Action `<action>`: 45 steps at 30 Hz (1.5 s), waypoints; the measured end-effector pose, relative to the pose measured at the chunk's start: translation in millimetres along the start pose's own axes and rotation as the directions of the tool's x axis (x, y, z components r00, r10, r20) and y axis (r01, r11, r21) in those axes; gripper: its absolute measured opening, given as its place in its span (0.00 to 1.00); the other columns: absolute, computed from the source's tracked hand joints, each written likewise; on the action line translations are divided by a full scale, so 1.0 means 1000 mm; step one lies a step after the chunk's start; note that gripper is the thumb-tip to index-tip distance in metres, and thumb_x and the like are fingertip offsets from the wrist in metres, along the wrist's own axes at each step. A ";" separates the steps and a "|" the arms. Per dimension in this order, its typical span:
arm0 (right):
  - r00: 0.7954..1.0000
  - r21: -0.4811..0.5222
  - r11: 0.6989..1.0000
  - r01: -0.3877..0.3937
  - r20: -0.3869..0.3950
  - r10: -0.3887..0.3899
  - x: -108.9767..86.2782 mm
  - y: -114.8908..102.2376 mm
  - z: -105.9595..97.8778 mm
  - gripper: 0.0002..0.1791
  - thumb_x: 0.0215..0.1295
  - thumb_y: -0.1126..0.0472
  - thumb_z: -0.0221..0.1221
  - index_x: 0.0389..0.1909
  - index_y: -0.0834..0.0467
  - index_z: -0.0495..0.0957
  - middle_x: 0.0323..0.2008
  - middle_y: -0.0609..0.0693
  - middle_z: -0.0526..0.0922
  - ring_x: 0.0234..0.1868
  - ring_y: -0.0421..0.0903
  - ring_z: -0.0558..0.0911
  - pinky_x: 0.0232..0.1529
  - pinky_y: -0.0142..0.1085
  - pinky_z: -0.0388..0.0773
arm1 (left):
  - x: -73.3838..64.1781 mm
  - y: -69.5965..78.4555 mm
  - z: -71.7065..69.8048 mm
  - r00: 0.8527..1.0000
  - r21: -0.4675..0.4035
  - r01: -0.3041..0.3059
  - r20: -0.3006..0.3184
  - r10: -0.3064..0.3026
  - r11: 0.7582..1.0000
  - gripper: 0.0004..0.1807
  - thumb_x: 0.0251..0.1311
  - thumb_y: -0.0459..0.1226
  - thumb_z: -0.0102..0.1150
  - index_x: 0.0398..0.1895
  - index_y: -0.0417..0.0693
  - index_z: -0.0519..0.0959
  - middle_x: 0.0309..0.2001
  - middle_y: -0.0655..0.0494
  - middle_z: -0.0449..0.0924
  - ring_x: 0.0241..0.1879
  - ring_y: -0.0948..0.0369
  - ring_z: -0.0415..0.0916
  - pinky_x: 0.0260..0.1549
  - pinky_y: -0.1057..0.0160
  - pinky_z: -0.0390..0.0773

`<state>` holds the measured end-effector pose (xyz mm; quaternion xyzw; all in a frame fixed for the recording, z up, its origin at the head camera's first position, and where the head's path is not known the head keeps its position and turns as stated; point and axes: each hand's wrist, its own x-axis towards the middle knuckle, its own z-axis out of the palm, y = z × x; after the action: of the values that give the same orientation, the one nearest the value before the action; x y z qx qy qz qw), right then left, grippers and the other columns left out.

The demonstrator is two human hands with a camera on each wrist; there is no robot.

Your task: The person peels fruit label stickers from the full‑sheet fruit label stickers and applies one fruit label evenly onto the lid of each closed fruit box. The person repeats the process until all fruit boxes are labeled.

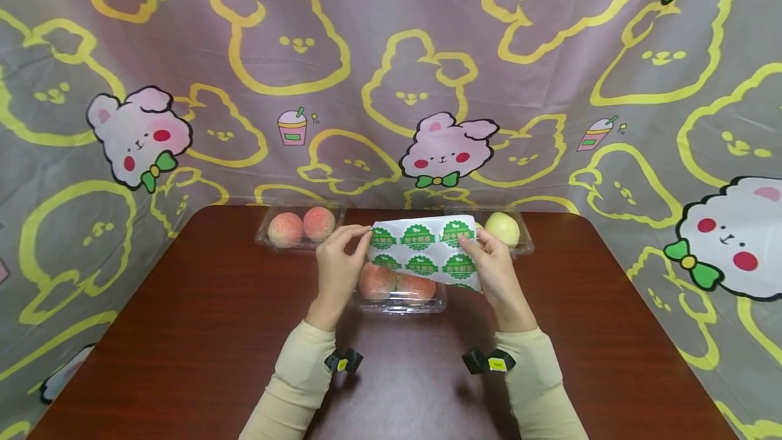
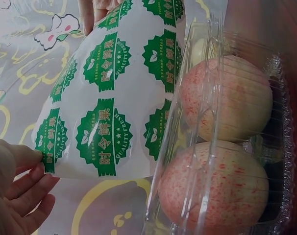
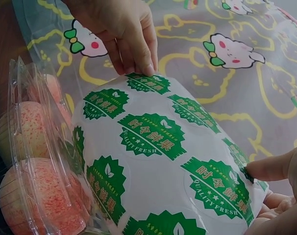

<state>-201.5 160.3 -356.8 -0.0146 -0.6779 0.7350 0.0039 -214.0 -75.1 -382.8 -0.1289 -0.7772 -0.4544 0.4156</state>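
Note:
A white sticker sheet [image 1: 427, 250] with green round fruit labels is stretched between both hands above the table. My left hand [image 1: 339, 265] pinches its left edge between thumb and fingers. At the opposite end my right hand [image 1: 496, 273] pinches the sheet, thumb on the printed face. Beneath and behind the sheet stands a clear plastic box [image 1: 400, 305] with two peaches [image 2: 227, 98] inside; the sheet hides its upper part in the head view. In the right wrist view, the sheet [image 3: 153, 134] bows slightly beside the peach box [image 3: 45, 147].
At the table's back left is another clear box [image 1: 302, 226] with two peaches. A clear box [image 1: 525, 248] holding a pale yellow-green fruit [image 1: 502, 229] stands at the back right, partly behind the sheet. A patterned cloth [image 1: 379, 73] hangs behind the brown table [image 1: 183, 331].

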 end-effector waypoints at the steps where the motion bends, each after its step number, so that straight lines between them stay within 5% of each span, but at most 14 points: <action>1: 1.000 0.004 1.000 0.001 0.001 -0.001 0.000 0.000 0.000 0.05 0.71 0.64 0.51 0.43 0.59 0.73 0.22 0.33 0.84 0.26 0.32 0.84 0.31 0.28 0.82 | 0.000 0.000 0.000 1.000 0.004 -0.007 0.002 0.007 1.000 0.05 0.53 0.30 0.67 0.33 0.38 0.86 0.33 0.45 0.87 0.35 0.53 0.85 0.38 0.56 0.82; 9: 1.000 0.037 0.999 -0.007 -0.022 0.008 0.002 -0.002 -0.003 0.08 0.70 0.65 0.51 0.47 0.60 0.73 0.22 0.33 0.83 0.25 0.32 0.83 0.30 0.26 0.80 | -0.001 -0.004 0.000 0.996 -0.016 -0.075 0.041 0.076 0.997 0.03 0.54 0.30 0.66 0.33 0.39 0.85 0.32 0.47 0.88 0.34 0.55 0.85 0.35 0.57 0.83; 19: 0.999 0.083 0.996 -0.017 -0.030 0.020 0.005 0.000 -0.009 0.14 0.70 0.65 0.51 0.29 0.45 0.77 0.21 0.35 0.83 0.23 0.33 0.82 0.28 0.27 0.80 | -0.002 -0.006 -0.001 0.983 -0.091 -0.141 0.108 0.151 0.986 0.04 0.53 0.27 0.66 0.33 0.39 0.84 0.33 0.47 0.87 0.32 0.56 0.84 0.29 0.70 0.82; 26: 0.999 0.110 0.993 -0.032 -0.039 0.037 0.006 0.001 -0.012 0.16 0.71 0.65 0.50 0.26 0.44 0.77 0.20 0.36 0.82 0.22 0.32 0.81 0.27 0.26 0.79 | -0.001 -0.005 -0.003 0.970 -0.123 -0.151 0.171 0.171 0.981 0.04 0.55 0.28 0.65 0.34 0.40 0.84 0.34 0.47 0.86 0.35 0.57 0.84 0.28 0.63 0.84; 34: 0.998 0.142 0.989 -0.037 -0.046 0.044 0.010 0.002 -0.015 0.18 0.71 0.66 0.50 0.24 0.45 0.78 0.19 0.36 0.81 0.21 0.32 0.80 0.26 0.25 0.77 | 0.001 -0.007 -0.001 0.959 -0.178 -0.205 0.161 0.234 0.962 0.04 0.55 0.28 0.65 0.34 0.40 0.84 0.35 0.50 0.85 0.37 0.58 0.83 0.32 0.75 0.80; 45: 0.998 0.136 0.990 -0.037 -0.050 0.044 0.013 0.004 -0.018 0.18 0.71 0.65 0.50 0.24 0.44 0.78 0.19 0.36 0.81 0.22 0.32 0.80 0.27 0.25 0.77 | 0.002 -0.008 0.000 0.946 -0.147 -0.283 0.119 0.301 0.948 0.05 0.48 0.27 0.70 0.30 0.38 0.85 0.32 0.48 0.81 0.35 0.56 0.78 0.34 0.67 0.78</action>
<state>-213.5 178.2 -362.8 -0.0474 -0.6258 0.7785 0.0076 -220.1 -79.4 -385.9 -0.3007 -0.7459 -0.4264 0.4140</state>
